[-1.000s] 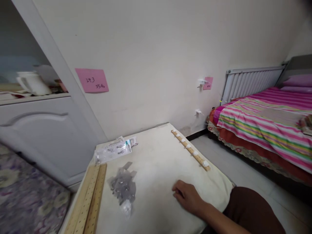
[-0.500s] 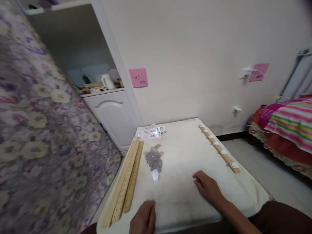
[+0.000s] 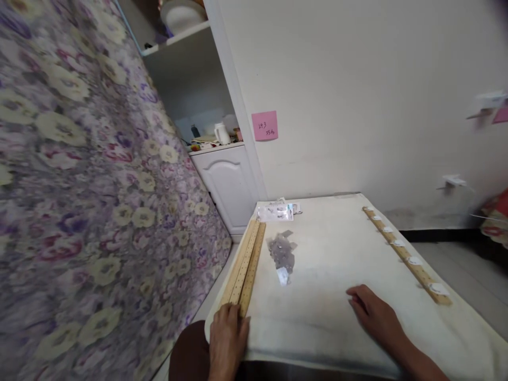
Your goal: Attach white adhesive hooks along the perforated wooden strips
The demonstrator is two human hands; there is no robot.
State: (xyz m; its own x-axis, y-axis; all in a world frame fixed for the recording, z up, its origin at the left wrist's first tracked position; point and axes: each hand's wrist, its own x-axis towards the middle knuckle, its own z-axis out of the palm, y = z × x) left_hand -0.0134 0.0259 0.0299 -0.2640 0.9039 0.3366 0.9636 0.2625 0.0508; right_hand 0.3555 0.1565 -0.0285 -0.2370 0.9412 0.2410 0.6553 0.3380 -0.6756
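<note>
My left hand (image 3: 228, 338) lies over the near ends of several pale wooden strips with rows of small holes (image 3: 246, 264), at the table's left side. Its fingers rest on top and the thumb stands apart, on the right of the strips. My right hand (image 3: 369, 307) rests on the cloth-covered table, fingers loosely curled in, with nothing visible in them. Ahead of it and to the left is a heap of small clear plastic packets (image 3: 282, 253). Along the right side lies a wooden strip (image 3: 421, 274) with several white round pieces (image 3: 415, 260) fixed along it.
Clear packaging with printed cards (image 3: 274, 212) lies at the table's far left corner. Beyond the table stands a wall with a pink note (image 3: 265, 126). A flowered curtain (image 3: 99, 211) hangs close on the left, beside a white cabinet (image 3: 226, 177).
The view has turned left. My left hand has moved left from the bare cloth onto the near ends of the wooden strips. My right hand stays resting on the table.
</note>
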